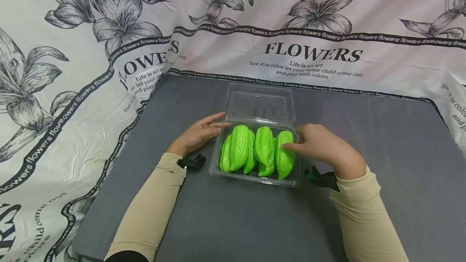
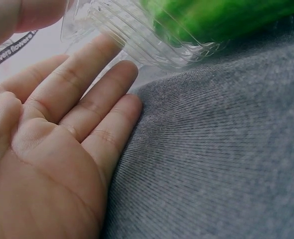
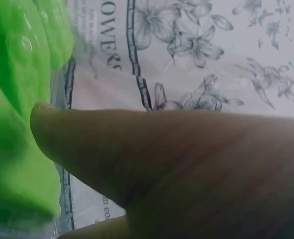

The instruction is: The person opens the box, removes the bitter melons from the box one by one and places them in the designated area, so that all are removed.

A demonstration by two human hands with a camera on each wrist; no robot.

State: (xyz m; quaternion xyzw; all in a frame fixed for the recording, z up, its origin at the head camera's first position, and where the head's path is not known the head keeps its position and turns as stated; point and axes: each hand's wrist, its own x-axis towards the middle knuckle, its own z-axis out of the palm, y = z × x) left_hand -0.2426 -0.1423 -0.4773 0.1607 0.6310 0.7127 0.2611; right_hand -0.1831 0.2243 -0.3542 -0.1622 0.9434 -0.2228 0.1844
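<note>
A clear plastic clamshell box stands on the grey table, its lid folded back and open. Several glossy, bright green, long ridged vegetables lie in it side by side, some on top of others; their exact kind is unclear. At the box's left side, my left hand has its fingers extended, with fingertips at the box wall, as the left wrist view also shows. My right hand is at the right side, its thumb touching the rightmost green vegetable. The right hand's other fingers are mostly hidden.
The grey cloth-covered table extends around the box. White fabric printed with black flowers and lettering hangs behind and along the left side. Dark wrist straps sit at both cuffs.
</note>
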